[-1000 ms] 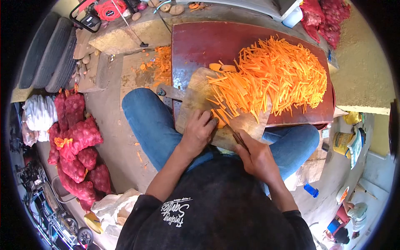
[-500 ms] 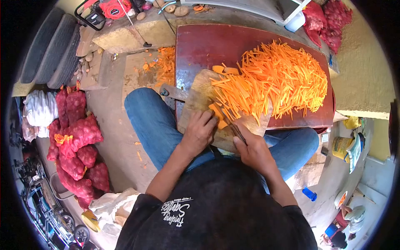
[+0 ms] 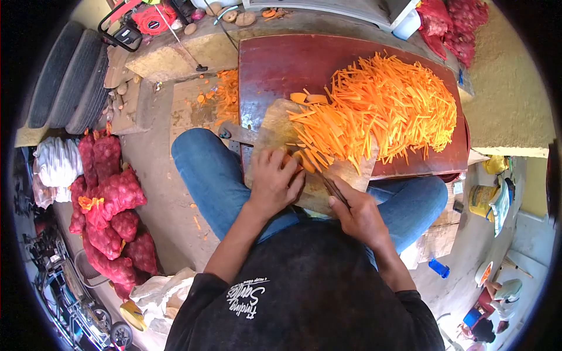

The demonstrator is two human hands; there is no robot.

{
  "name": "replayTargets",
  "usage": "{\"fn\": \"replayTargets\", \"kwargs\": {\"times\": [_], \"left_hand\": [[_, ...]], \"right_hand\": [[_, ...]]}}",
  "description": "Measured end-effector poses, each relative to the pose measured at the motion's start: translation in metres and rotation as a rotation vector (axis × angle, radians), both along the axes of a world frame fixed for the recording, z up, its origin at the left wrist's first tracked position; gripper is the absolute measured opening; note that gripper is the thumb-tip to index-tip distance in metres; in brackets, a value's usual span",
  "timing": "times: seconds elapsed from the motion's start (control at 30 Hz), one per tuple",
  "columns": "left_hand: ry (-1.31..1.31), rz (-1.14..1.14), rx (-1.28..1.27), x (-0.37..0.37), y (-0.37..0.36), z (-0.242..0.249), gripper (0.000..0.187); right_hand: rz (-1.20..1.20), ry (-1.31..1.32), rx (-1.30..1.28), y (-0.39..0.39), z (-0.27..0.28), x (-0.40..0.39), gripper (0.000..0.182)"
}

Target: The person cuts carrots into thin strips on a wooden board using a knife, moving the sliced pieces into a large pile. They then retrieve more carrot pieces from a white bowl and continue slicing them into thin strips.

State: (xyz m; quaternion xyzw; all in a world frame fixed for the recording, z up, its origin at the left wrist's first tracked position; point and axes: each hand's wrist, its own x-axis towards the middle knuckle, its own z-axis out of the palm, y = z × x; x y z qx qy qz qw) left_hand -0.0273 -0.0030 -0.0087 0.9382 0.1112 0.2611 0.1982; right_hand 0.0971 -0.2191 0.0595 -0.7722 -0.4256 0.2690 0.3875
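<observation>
I'm looking at a person in a black shirt and blue jeans, seated with knees spread at a dark red table [image 3: 284,61]. The left hand [image 3: 274,184] lies on the near left part of a worn wooden board [image 3: 273,124], its fingers curled over and clamped on a piece of carrot [image 3: 304,161]. The right hand [image 3: 358,210] grips a knife [image 3: 335,192], fingers wrapped tight round the handle, the blade pointing toward that carrot, just beside it. A big heap of carrot sticks [image 3: 398,108] spills from the board's far right part onto the table, and a couple of thicker chunks [image 3: 316,99] sit at the heap's left edge. Left of the table, orange scraps [image 3: 228,93] litter some cardboard; farther off are red net sacks [image 3: 120,193] and black tyres [image 3: 88,82] standing in a row.
</observation>
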Motion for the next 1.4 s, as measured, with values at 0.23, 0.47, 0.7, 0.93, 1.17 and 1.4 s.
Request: {"fn": "replayTargets", "kwargs": {"times": [0.23,0.47,0.7,0.93,1.17,1.4], "left_hand": [[0.001,-0.126,0.047,-0.001,-0.006,-0.009,0.032],[-0.007,-0.102,0.047,0.003,-0.009,-0.004,0.027],[-0.039,-0.113,-0.002,0.001,-0.005,-0.015,0.03],[-0.047,-0.1,-0.049,0.001,-0.007,-0.014,0.03],[-0.064,-0.097,-0.027,0.001,-0.006,-0.016,0.028],[-0.054,-0.082,-0.029,0.001,-0.008,-0.013,0.027]], "right_hand": [[0.005,-0.014,-0.033,-0.002,0.006,-0.015,0.046],[0.043,-0.077,-0.147,0.001,0.015,-0.014,0.049],[0.04,-0.158,0.046,0.02,-0.015,0.003,0.048],[0.023,-0.052,-0.152,0.006,0.01,-0.012,0.045],[0.026,-0.129,-0.004,0.006,-0.002,-0.005,0.048],[0.04,-0.128,-0.019,-0.005,0.003,-0.01,0.049]]}}
